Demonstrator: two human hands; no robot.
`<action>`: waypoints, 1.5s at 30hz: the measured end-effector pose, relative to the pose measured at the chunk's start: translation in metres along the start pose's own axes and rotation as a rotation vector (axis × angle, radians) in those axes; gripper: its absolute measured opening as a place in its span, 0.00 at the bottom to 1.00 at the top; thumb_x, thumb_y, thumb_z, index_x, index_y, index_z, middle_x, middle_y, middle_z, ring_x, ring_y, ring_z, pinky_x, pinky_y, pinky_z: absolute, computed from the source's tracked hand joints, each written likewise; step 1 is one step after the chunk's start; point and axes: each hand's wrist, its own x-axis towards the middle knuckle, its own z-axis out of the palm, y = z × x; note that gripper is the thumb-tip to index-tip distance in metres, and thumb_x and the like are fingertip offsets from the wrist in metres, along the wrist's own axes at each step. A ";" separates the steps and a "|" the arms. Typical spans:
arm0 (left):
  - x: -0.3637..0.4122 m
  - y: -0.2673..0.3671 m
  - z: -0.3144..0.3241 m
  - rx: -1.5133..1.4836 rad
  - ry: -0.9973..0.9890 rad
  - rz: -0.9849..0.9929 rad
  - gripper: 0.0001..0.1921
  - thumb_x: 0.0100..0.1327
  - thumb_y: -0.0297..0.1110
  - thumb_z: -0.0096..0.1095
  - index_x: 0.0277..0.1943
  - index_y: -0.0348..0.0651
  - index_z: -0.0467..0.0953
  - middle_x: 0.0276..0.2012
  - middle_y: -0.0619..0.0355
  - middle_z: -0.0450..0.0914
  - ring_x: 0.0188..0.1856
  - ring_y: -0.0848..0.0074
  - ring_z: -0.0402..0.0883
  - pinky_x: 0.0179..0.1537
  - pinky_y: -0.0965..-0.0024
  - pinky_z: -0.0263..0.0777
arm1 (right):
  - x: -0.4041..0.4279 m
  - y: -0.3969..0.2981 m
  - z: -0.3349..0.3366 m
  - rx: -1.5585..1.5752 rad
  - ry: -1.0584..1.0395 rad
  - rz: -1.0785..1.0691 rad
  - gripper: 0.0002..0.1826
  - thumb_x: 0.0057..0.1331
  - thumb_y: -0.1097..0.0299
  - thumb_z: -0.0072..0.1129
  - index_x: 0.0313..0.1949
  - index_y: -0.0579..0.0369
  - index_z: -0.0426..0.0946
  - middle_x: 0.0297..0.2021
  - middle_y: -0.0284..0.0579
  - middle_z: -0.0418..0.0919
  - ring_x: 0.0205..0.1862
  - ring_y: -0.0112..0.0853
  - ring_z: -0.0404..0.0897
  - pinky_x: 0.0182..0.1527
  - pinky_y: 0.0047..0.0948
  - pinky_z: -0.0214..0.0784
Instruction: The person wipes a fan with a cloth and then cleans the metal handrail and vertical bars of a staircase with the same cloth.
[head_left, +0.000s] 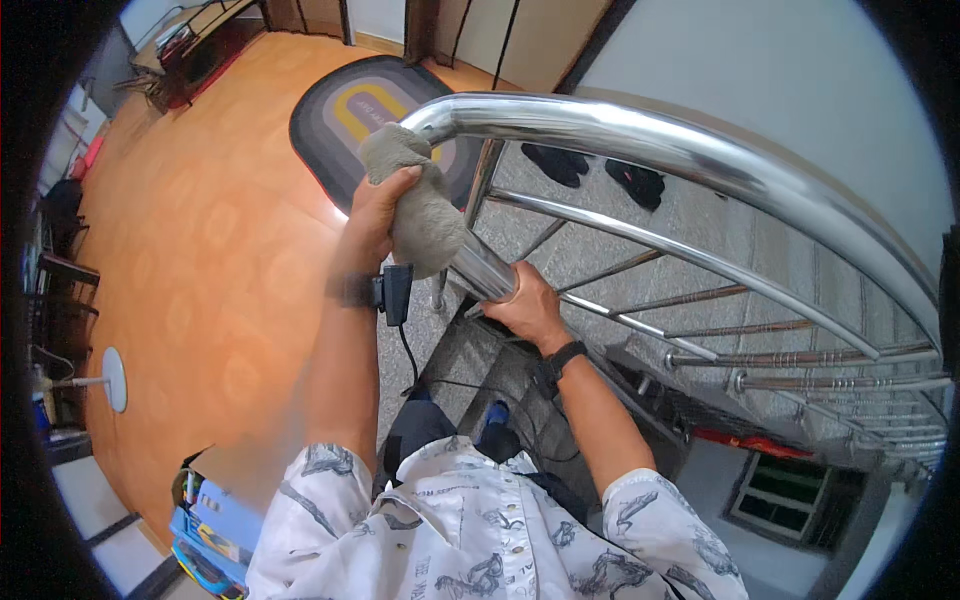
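A grey plush cloth (427, 217) is wrapped over the bend of a polished stainless steel handrail (637, 131). My left hand (382, 202) grips the cloth from its left side, the thumb lying across the top. Lower down, my right hand (525, 304) is closed around a bare stretch of the rail tube (486, 264), just below the cloth. Each wrist wears a black strap; a small black box (397, 294) with a cable sits on the left one.
Thin steel balusters (637, 274) slope beneath the handrail beside speckled stone stairs (750, 240). Dark shoes (634, 184) lie on a step. An oval mat (337, 112) covers part of the orange floor (217, 247). A black cable (480, 386) hangs near my feet. Blue containers (217, 517) stand at lower left.
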 end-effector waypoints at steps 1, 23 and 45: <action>-0.003 -0.004 0.001 -0.008 0.011 0.020 0.22 0.67 0.37 0.68 0.58 0.34 0.76 0.48 0.52 0.83 0.47 0.66 0.84 0.48 0.62 0.80 | 0.000 0.003 0.004 0.003 -0.004 -0.020 0.34 0.46 0.54 0.77 0.50 0.58 0.77 0.48 0.57 0.82 0.52 0.53 0.81 0.53 0.46 0.74; -0.065 -0.155 0.106 1.121 0.939 0.525 0.57 0.46 0.39 0.77 0.72 0.22 0.47 0.70 0.30 0.59 0.74 0.46 0.58 0.75 0.50 0.52 | -0.088 0.194 0.001 -0.005 0.188 -0.561 0.49 0.53 0.66 0.68 0.74 0.57 0.56 0.59 0.60 0.72 0.60 0.58 0.71 0.63 0.50 0.64; -0.034 -0.054 0.089 2.113 0.787 0.988 0.31 0.59 0.44 0.64 0.66 0.51 0.71 0.70 0.53 0.66 0.73 0.53 0.60 0.73 0.35 0.44 | -0.102 0.250 0.002 -0.013 0.120 -0.305 0.43 0.53 0.64 0.74 0.68 0.52 0.64 0.55 0.55 0.75 0.59 0.54 0.73 0.62 0.52 0.66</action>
